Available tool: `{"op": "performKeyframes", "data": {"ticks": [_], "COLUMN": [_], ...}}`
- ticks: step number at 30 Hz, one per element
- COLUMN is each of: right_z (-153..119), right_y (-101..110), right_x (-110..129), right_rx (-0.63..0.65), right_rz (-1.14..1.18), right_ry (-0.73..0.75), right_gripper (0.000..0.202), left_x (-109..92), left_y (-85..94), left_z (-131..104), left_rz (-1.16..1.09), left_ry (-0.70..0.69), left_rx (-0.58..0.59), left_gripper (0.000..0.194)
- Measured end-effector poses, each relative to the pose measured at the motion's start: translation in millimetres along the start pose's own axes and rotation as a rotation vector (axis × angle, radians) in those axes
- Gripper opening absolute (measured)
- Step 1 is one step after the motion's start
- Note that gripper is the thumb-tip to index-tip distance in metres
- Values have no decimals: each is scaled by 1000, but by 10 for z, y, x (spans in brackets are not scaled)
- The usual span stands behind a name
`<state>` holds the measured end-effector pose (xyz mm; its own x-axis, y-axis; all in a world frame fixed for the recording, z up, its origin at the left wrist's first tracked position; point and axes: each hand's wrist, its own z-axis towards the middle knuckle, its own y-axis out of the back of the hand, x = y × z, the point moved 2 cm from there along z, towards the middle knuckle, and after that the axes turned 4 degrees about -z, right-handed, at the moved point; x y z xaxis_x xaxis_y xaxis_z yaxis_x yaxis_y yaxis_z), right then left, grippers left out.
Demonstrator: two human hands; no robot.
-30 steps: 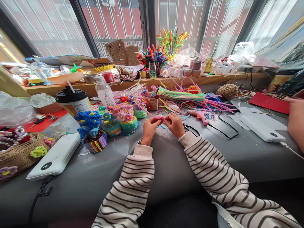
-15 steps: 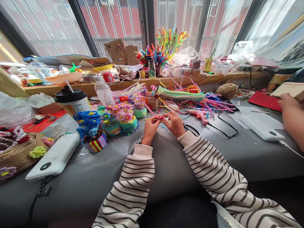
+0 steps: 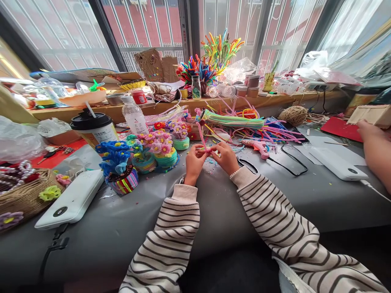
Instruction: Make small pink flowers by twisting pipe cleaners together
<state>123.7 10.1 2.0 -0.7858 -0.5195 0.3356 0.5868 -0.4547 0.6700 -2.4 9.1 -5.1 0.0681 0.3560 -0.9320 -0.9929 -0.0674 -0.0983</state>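
Note:
A pink pipe cleaner (image 3: 201, 135) is pinched between both hands above the grey table, one end sticking up and away. My left hand (image 3: 194, 162) is closed on it, thumb and fingers together. Facing it, my right hand (image 3: 225, 158) grips the same piece; fingertips of the two hands nearly meet, and they partly hide the worked part. Just left stand small pots of fuzzy flowers: pink ones (image 3: 161, 146) and a blue one (image 3: 116, 162) in a striped pot. Right of my right hand lie black-handled scissors (image 3: 249, 165), partly hidden, and a pink glue gun (image 3: 259, 149).
A bundle of pastel pipe cleaners (image 3: 235, 121) lies behind the hands. White power banks lie left (image 3: 71, 199) and right (image 3: 339, 162). A lidded cup (image 3: 94, 128) and plastic bottle (image 3: 134, 116) stand at left. Another person's hand (image 3: 374, 138) reaches near a wooden box (image 3: 371, 115) at right.
The pink pipe cleaner's free end has swung from leaning left to more upright. Both hands have shifted only slightly. The other person's hand touches the wooden box at right in both frames.

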Motion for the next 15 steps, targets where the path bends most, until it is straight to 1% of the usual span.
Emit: {"op": "performKeyframes", "data": {"ticks": [6,11,15], "right_z": [-12,-20,-28], "right_y": [14,15,18], "right_x": [46,92,96], "right_rx": [-18,-33,-53], "right_rz": [-67,-126,-120], "right_ry": [18,64,69], "right_gripper": [12,16,21], "left_x": [15,48,36], "left_y": [2,4,0], "left_z": [3,16,17], "left_rz": [-13,-140,-249], "left_ry": [25,116,182], "left_rx": [-19,-37,-52], "left_gripper": [38,42,45]}}
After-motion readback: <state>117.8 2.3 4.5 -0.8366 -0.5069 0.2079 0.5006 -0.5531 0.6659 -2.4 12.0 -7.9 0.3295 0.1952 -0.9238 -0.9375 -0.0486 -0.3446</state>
